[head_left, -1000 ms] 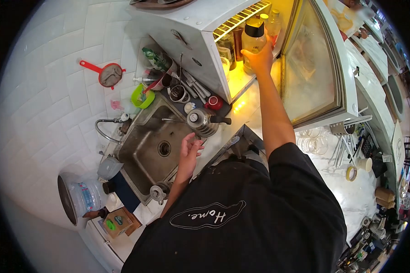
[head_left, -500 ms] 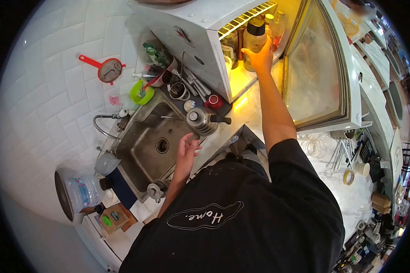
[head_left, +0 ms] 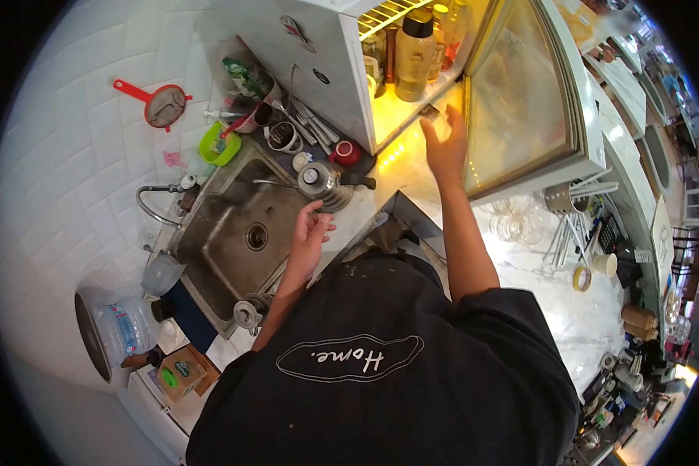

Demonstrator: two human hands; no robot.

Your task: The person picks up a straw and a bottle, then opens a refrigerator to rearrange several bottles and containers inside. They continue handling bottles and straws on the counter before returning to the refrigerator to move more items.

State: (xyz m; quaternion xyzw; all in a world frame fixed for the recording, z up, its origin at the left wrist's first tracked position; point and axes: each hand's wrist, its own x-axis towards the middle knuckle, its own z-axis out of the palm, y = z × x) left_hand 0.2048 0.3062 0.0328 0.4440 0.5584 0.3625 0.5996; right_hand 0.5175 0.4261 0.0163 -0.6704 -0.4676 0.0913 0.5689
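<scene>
My right hand (head_left: pixel 447 147) is in front of the lit display fridge (head_left: pixel 299 70), its thumb and fingers apart with nothing between them. Behind it, on the fridge floor, a bottle with a black cap (head_left: pixel 416 58) stands upright, apart from my fingers. The fridge's glass door (head_left: pixel 524 109) hangs open to the right of my hand. My left hand (head_left: pixel 311 239) hovers by the right rim of the sink (head_left: pixel 233 225), fingers loosely bent and partly apart, with nothing visible in them. Just beyond it stands a steel gooseneck kettle (head_left: pixel 324 186) with a black handle.
A red mug (head_left: pixel 345 152), a cup of utensils (head_left: pixel 283 138) and a green bowl (head_left: pixel 220 145) stand behind the sink. A red strainer (head_left: pixel 163 105) hangs on the tiled wall. On the right counter lie glass bowls (head_left: pixel 516 221), straws and a tape roll (head_left: pixel 582 279).
My right hand has let go of the black-capped bottle and drawn back out of the fridge. The bottle stays inside. My left hand remains near the sink and kettle, and the view has shifted slightly.
</scene>
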